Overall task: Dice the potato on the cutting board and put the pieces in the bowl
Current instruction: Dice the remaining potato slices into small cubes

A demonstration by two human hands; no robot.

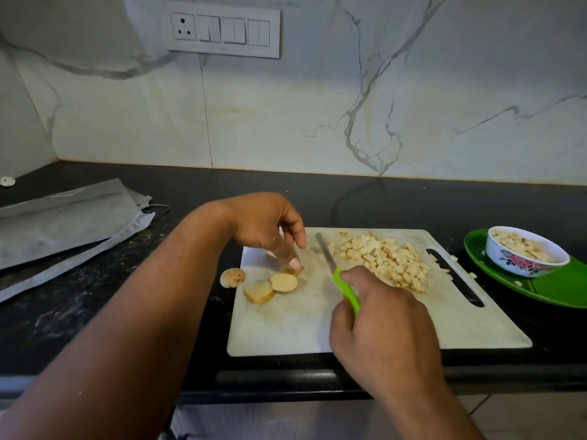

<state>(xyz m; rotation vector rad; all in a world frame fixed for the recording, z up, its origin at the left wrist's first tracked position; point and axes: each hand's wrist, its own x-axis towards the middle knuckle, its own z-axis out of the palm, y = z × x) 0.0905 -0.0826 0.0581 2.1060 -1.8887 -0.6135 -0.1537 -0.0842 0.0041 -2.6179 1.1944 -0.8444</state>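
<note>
A white cutting board (pixel 286 325) lies on the black counter. On its left part lie two potato slices (pixel 271 288), and my left hand (pixel 263 228) pinches a third potato piece (pixel 293 269) with thumb and fingers. My right hand (pixel 381 319) grips the green handle of a knife (pixel 327 254), whose blade rests flat on the board, pointing away. A heap of diced potato (pixel 384 260) covers the board's far right part. A small flowered bowl (pixel 525 255) with diced pieces inside stands on a green plate (pixel 559 287) at the right.
A potato end piece (pixel 232 277) lies on the counter just left of the board. Grey pouches (pixel 63 223) lie at the left. A marble wall with a switch panel (pixel 224 30) stands behind. The counter's front edge runs just below the board.
</note>
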